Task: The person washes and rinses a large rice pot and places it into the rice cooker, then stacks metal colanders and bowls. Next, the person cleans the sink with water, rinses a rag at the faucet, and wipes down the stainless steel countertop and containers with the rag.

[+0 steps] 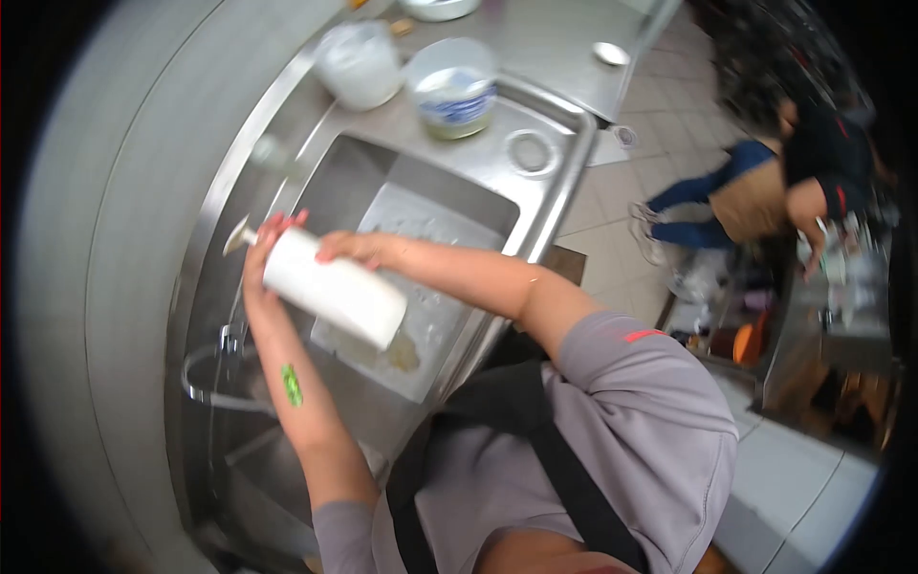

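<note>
Hands in the head view are holding 1 white pump bottle (335, 287) between them, over the sink (559, 182). Its body is showing as a plain, smooth cylinder, slightly blurred, with a broad flat base. It is tilting, the cream-coloured pump head (237, 235) pointing toward the wall side and the base facing back toward the person. The left hand (270, 245) is gripping the pump end, and the right hand (356, 249) is curving its fingers over the bottle's side, so both grips are spanning its width. Beneath the base, a brownish patch (405, 354) is spreading on the sink floor. Past the basin, 2 tubs, 1 whitish (359, 67) and 1 clear with blue print (452, 96), are standing side by side. Off to the right, 1 co-worker (827, 143) is leaning over a counter.
</note>
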The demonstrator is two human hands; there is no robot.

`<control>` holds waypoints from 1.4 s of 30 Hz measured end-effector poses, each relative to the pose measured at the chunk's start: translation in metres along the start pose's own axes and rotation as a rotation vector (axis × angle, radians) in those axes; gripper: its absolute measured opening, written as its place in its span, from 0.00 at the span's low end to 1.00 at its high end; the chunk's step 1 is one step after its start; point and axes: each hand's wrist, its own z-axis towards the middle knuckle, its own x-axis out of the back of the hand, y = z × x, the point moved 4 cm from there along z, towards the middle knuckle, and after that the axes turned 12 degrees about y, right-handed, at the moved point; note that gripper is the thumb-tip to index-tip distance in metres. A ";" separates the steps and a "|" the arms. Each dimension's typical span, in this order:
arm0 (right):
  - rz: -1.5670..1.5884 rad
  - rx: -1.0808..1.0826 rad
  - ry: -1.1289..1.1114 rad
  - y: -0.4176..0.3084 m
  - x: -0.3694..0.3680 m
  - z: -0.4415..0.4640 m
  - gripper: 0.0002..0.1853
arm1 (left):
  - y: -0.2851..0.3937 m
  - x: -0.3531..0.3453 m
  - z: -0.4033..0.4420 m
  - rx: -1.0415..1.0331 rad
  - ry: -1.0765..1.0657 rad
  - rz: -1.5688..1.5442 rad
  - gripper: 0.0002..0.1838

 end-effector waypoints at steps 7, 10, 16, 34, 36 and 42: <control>0.224 -0.072 -0.175 -0.018 0.005 -0.014 0.49 | 0.024 0.063 -0.022 -0.082 0.645 -0.070 0.22; -0.113 0.156 0.154 -0.014 0.027 -0.012 0.37 | 0.011 0.082 -0.019 -0.243 0.855 -0.029 0.22; 0.461 -0.143 0.174 0.004 0.042 -0.009 0.28 | 0.060 0.007 -0.007 -0.373 0.365 0.220 0.27; -1.040 0.952 0.723 -0.159 0.095 0.075 0.62 | -0.042 0.115 -0.055 -0.020 0.865 0.687 0.29; -1.258 1.177 0.808 -0.157 0.124 0.109 0.64 | -0.053 0.157 -0.105 -0.097 1.112 0.684 0.22; -1.319 1.150 0.946 -0.138 0.161 0.149 0.67 | -0.043 0.216 -0.119 -0.115 1.248 0.048 0.22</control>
